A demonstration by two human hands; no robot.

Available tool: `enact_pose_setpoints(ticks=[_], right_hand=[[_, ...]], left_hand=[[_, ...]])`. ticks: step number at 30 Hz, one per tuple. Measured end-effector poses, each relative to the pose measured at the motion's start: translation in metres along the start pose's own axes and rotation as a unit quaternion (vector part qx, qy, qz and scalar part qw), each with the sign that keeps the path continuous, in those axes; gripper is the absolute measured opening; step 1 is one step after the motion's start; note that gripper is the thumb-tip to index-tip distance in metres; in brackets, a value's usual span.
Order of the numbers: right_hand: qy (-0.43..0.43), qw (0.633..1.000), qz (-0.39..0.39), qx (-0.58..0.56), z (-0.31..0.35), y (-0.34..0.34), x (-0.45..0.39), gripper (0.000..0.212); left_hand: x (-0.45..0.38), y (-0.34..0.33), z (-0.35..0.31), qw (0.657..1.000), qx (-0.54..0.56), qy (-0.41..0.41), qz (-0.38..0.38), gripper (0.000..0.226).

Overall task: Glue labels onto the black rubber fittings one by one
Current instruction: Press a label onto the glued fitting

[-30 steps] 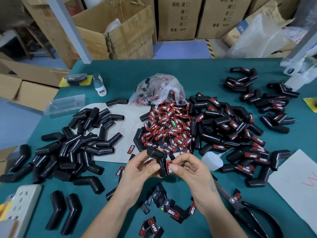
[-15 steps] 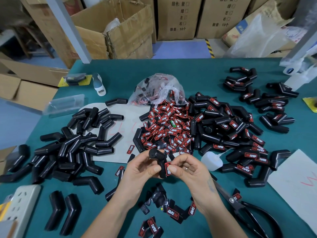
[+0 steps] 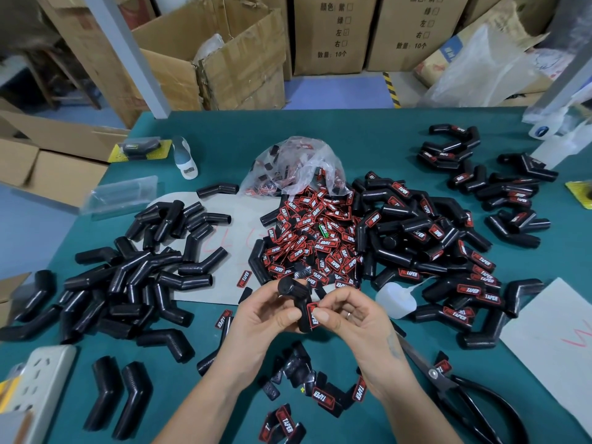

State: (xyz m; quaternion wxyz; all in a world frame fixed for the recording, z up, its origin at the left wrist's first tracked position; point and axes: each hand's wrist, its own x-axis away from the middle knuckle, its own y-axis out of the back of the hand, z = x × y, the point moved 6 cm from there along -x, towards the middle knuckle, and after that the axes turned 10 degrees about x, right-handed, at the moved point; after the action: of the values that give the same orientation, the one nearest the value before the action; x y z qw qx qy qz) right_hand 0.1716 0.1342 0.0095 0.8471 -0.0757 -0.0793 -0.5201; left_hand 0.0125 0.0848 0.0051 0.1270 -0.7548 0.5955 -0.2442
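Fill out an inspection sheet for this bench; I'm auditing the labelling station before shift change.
Surface: green table, crowded.
Job's things: unlabelled fittings left; loose labels centre; labelled fittings right; glue bottle beside them.
Clutter: scissors, label bag, power strip.
Grips: left hand holds one fitting; right hand presses a label onto it.
Cables: nothing seen.
Surroundings: cardboard boxes behind.
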Motion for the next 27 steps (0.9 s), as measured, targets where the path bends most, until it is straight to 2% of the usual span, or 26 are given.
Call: enact_pose_setpoints(ticks=[5,9,12,17,22,27], right_hand=[[0.009,1.0,-0.003,0.001,-0.0004,-0.0013,-0.0006,0.024],[0.01,1.0,-0.002,0.006,-0.001,-0.0009,-0.0003,0.024],[0.01,1.0,-0.001,0.007,-0.0009,-0.0013,-0.0002,0.024],[0.011,1.0,0.001,0.005,0.0001,-0.0012,-0.0002,0.024],[0.013,1.0,0.0,0.005,0.0005,-0.0004,0.0006,0.04],[0.017,1.0,-0.003,0.015,0.0015,-0.0002,0.0007,0.041]], left_hand=[[-0.0005,0.001,0.0017,1.0,0.002,-0.005,-0.001,0.056],[-0.0006,0.0026,0.0023,1.0,-0.003,-0.007,0.0,0.044],[-0.0007,0.0023,0.003,1.0,-0.001,-0.005,0.003,0.054],[-0.0008,0.0014,0.0032,1.0,0.002,-0.005,0.001,0.056],[-0.0005,0.0007,0.0014,1.0,0.005,-0.004,0.005,0.056],[0.0006,0.0006,0.0018,1.0,0.002,-0.002,0.003,0.056]])
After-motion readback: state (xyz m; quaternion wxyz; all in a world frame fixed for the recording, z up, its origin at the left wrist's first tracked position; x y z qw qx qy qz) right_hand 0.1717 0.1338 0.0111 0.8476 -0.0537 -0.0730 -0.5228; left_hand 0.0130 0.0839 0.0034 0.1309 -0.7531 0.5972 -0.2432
